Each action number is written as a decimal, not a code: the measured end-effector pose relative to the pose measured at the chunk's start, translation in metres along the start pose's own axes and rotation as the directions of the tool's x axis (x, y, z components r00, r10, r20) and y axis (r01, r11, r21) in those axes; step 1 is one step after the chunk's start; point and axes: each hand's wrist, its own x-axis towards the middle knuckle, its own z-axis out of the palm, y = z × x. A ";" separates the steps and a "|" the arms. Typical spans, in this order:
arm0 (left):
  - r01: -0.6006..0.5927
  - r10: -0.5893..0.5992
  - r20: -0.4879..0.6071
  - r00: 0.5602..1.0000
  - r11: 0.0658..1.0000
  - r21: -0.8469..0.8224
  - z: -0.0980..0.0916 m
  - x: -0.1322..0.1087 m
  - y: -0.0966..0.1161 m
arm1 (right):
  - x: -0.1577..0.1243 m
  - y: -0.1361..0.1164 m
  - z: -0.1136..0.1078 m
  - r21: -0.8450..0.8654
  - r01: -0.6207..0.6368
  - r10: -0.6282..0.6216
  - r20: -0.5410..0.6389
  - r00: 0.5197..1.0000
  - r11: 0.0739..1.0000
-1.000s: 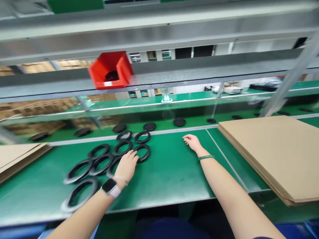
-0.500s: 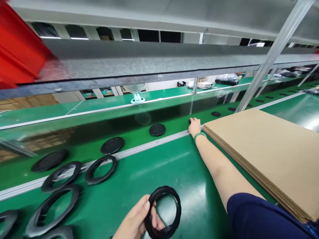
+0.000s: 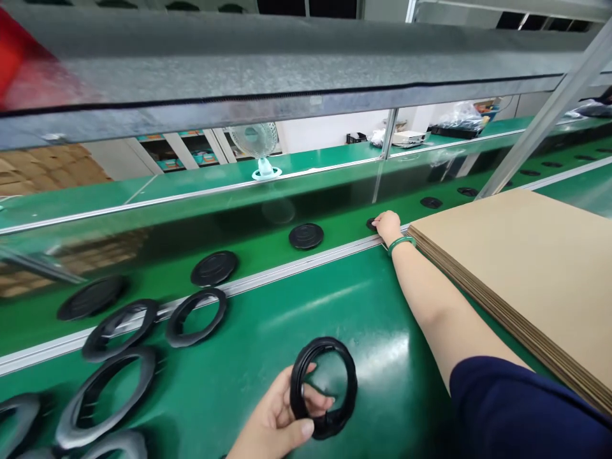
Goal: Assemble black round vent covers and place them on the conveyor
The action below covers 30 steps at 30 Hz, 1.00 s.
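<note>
My left hand (image 3: 280,414) is closed round a black ring (image 3: 325,386), holding it just above the green table (image 3: 296,325) at the lower middle. My right hand (image 3: 388,225), with a green bracelet on the wrist, reaches far forward onto a black disc (image 3: 371,224) on the green conveyor belt (image 3: 157,268); its fingers curl over the disc. More black discs, such as the disc behind it (image 3: 306,236) and another to the left (image 3: 215,268), ride the belt. Several black rings (image 3: 196,316) lie on the table at the left.
A stack of brown cardboard sheets (image 3: 526,268) fills the right side of the table. A grey shelf (image 3: 287,70) runs overhead with a slanted metal post (image 3: 545,115). A small white fan (image 3: 258,150) stands on the far bench. A red bin (image 3: 14,57) shows at top left.
My left hand picked one black ring from the pile and brought it toward me. My right hand stretched forward from the table to a disc on the belt. The view swung right.
</note>
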 end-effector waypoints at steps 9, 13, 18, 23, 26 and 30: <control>-0.106 0.108 -0.002 0.994 0.978 0.182 0.001 0.002 0.010 | -0.136 -0.072 -0.046 0.326 0.224 -0.165 -0.199 0.966 0.918; -0.191 0.211 -0.050 0.976 0.947 0.259 0.003 0.003 0.008 | -0.233 -0.105 -0.067 0.444 0.325 -0.300 -0.127 0.945 0.835; -0.201 0.267 -0.121 0.956 0.897 0.393 -0.002 0.006 0.001 | -0.326 -0.135 -0.094 0.605 0.607 -0.713 -0.092 0.695 0.514; -0.202 0.300 -0.165 0.939 0.874 0.443 -0.005 0.008 0.001 | -0.352 -0.134 -0.084 0.541 0.738 -0.873 -0.014 0.487 0.403; -0.174 0.276 -0.173 0.945 0.876 0.449 -0.005 0.007 0.003 | -0.345 -0.130 -0.079 0.502 0.782 -0.895 -0.035 0.446 0.370; -0.137 0.243 -0.198 0.950 0.890 0.434 -0.001 0.004 0.005 | -0.337 -0.126 -0.080 0.451 0.837 -0.921 -0.076 0.382 0.310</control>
